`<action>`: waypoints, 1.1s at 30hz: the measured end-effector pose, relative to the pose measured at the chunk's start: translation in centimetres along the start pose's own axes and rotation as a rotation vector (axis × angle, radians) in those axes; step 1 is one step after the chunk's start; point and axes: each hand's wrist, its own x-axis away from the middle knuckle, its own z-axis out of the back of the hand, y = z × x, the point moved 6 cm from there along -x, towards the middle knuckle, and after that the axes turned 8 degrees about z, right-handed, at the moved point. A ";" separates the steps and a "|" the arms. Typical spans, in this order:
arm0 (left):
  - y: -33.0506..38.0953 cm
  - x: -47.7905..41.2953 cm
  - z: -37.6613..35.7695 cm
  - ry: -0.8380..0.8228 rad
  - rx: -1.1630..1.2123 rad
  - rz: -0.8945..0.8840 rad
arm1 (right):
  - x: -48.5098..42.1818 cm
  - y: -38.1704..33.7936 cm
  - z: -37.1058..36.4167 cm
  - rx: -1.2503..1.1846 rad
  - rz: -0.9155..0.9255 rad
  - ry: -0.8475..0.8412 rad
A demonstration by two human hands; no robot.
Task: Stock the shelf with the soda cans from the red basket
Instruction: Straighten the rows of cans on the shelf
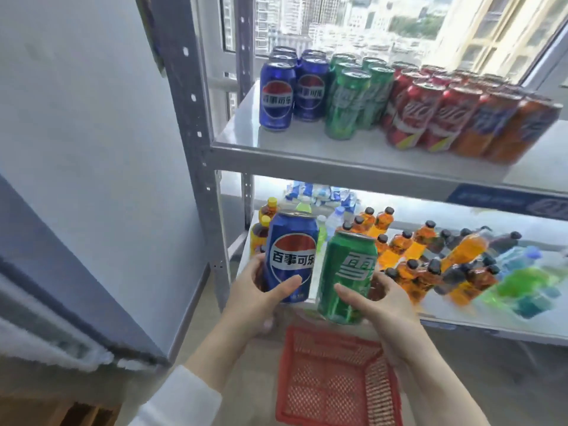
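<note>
Both hands loaded. Your left hand (255, 298) is wrapped round the blue can (292, 256), thumb across the lower front and fingers behind; your right hand (378, 305) grips the green can (345, 278) the same way, low on the body. Both cans are upright, side by side and just apart, held in the air above the red basket (333, 336) and in front of the lower shelf of bottles (430, 259). No cans show in the part of the basket in view. The upper shelf (292, 141) is sorted by colour: blue row (276, 96) at far left, green row (347, 106) next to it, then red cans (408, 118) and orange cans (507, 130) to the right. Bare shelf lies in front of every row, so match colours — blue goes down in front of the blue row, green in front of the green. Lift both clear of the shelf's front lip before moving them in; low grips leave the tops free to swing, so keep the cans vertical. Set each base flat on the shelf, label toward you, close to the row but without knocking the front can back into the others. Place one at a time if your hands crowd each other — the two slots sit close together. Let go only once the base sits flat.
</note>
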 end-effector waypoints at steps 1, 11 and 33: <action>1.1 -0.3 -0.6 0.002 -0.014 -0.022 | -0.3 -0.9 0.6 -0.012 0.021 0.001; 10.2 -5.2 -2.7 0.015 -0.132 -0.197 | -6.5 -8.6 2.7 -0.063 0.166 0.019; 18.4 -20.7 -4.5 0.090 -0.429 -0.455 | -21.6 -13.6 5.4 0.316 0.421 0.293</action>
